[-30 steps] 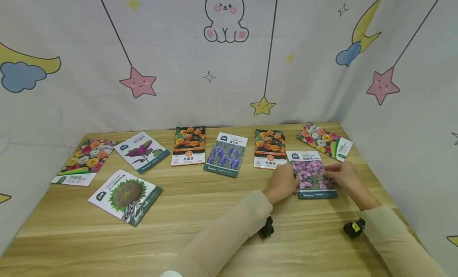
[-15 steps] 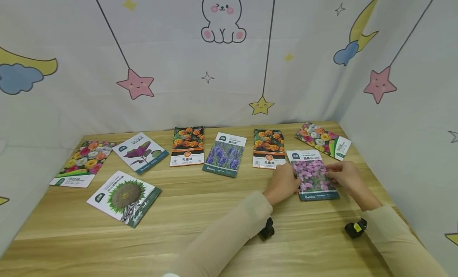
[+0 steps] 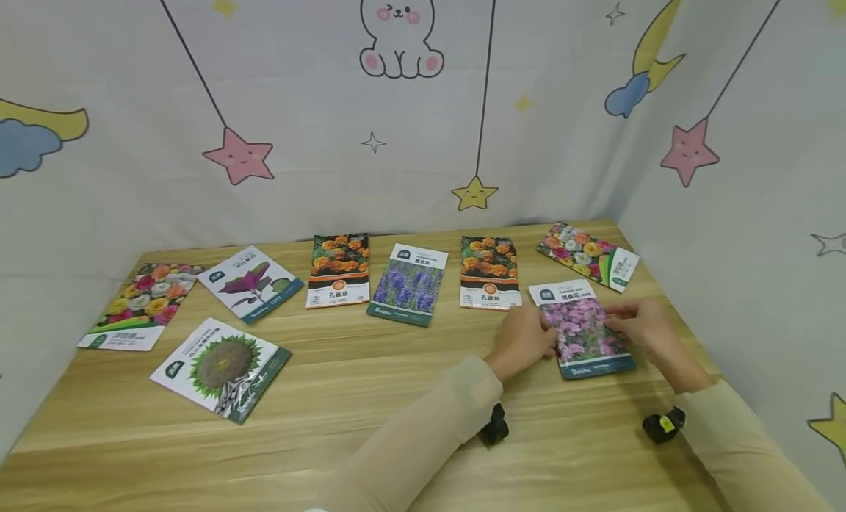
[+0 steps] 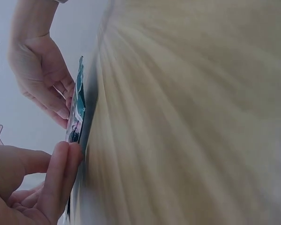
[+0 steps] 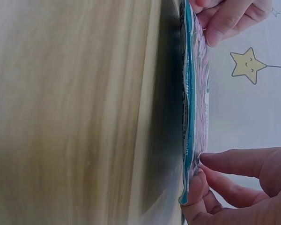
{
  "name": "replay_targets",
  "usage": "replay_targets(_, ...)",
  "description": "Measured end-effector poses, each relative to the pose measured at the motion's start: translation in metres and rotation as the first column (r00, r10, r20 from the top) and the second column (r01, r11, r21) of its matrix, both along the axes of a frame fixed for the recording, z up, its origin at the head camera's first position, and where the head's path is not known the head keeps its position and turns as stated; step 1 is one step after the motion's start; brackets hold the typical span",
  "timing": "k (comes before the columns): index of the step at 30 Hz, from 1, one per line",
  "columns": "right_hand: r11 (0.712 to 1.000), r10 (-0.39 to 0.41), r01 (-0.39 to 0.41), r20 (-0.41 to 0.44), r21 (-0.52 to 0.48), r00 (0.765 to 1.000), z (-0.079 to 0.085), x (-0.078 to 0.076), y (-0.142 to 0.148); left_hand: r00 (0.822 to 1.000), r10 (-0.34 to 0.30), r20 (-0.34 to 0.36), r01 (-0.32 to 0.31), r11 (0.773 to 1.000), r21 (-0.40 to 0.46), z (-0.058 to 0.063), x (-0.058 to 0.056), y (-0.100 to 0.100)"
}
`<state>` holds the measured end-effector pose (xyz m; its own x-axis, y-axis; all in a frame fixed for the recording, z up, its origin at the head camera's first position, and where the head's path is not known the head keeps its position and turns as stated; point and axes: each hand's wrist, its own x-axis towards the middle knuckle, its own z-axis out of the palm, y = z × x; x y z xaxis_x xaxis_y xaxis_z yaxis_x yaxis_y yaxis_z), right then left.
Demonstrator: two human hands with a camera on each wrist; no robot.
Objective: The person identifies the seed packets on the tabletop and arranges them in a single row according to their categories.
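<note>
A seed packet [image 3: 581, 328] with pink flowers and a dark green bottom band lies face up between both hands, close over the wooden table. My left hand [image 3: 523, 341] grips its left edge, and my right hand [image 3: 651, 336] pinches the right edge between thumb and fingers. From the right wrist, the packet [image 5: 196, 93] shows side-on, with a dark shadow under it on the table. Just behind it is a marigold packet [image 3: 490, 272], near my left knuckles. Beyond my right hand rests a packet of mixed-colour flowers [image 3: 588, 255].
Along the back of the table [image 3: 330, 394] lie a lavender packet [image 3: 408, 284] and another marigold packet [image 3: 338, 269]. Farther left are a purple-leaf packet [image 3: 251, 283], a sunflower packet [image 3: 221, 369] and a second mixed-flower packet [image 3: 144, 306]. Patterned white curtains [image 3: 330, 167] border the table.
The pink-flower packet has shifted slightly right and toward me, turning a little counterclockwise in both hands. The head view has swung slightly right. The other packets stay put.
</note>
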<state>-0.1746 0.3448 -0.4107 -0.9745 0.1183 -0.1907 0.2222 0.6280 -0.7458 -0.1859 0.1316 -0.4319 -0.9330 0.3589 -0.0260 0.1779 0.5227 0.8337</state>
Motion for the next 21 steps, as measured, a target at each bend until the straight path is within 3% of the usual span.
replay_targets(4, 1.000, -0.002, 0.002, -0.012, -0.008, 1.000, 0.000, 0.004, 0.006, 0.999, 0.000, 0.034, -0.001, 0.999, 0.041, 0.000, 0.004, 0.005)
replay_targets(12, 0.997, 0.004, -0.003, -0.021, 0.071, 1.000, 0.004, 0.017, 0.022, 0.995, -0.012, 0.097, -0.003, 0.988, 0.154, 0.001, 0.013, 0.018)
replay_targets(21, 0.994, 0.001, 0.000, -0.001, 0.105, 1.000, 0.003, 0.029, 0.038, 0.992, -0.019, 0.126, -0.002, 0.986, 0.166, -0.002, 0.022, 0.034)
